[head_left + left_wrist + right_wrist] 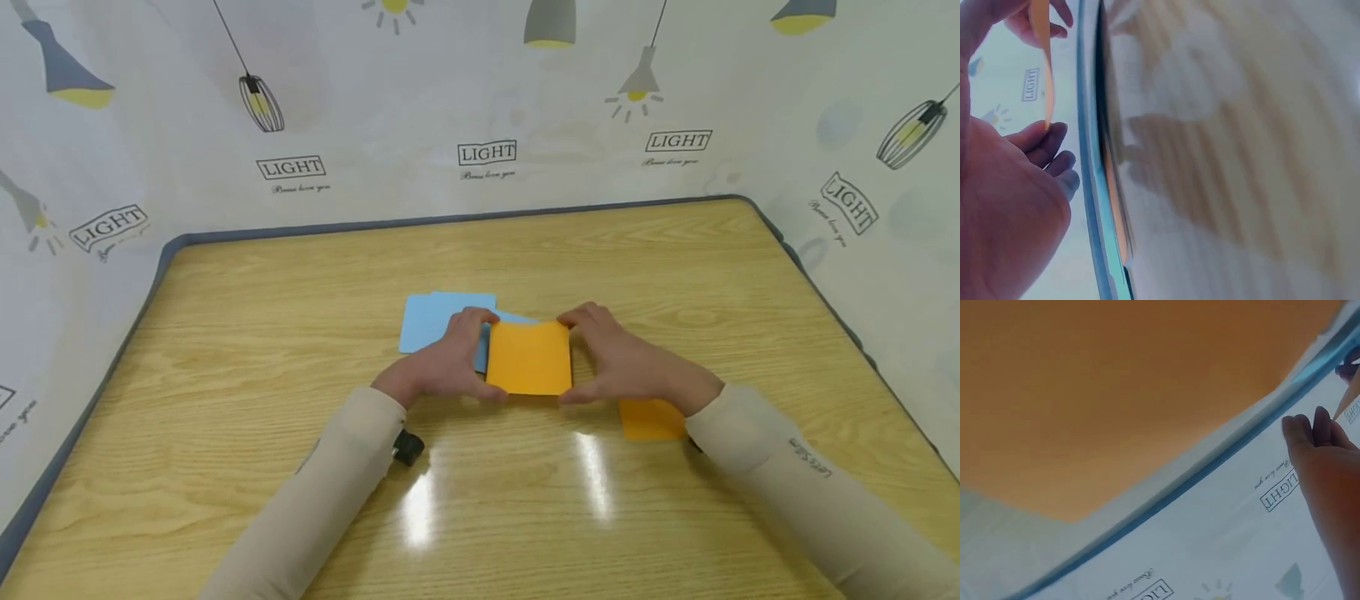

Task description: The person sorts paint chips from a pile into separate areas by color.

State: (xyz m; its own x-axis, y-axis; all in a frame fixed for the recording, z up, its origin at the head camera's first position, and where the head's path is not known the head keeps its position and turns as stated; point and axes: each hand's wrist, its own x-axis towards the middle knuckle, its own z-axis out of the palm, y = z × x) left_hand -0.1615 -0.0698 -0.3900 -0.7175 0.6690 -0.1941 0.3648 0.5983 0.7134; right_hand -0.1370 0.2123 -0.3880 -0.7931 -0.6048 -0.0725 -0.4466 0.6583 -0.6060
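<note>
Seemingly at the aligning step: holding an orange sheet (529, 360) above the table (300, 292), pinched between left hand (448, 360) and right hand (624, 358), with blue sheets (427, 321) left of and beyond the grip; next, probably lower evenly.

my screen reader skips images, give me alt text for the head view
A person's left hand and right hand hold an orange square sheet over a wooden table. Blue sheets lie partly behind it, another orange sheet near the right hand.

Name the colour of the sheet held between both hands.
The sheet is orange; the head view shows it best.
</note>
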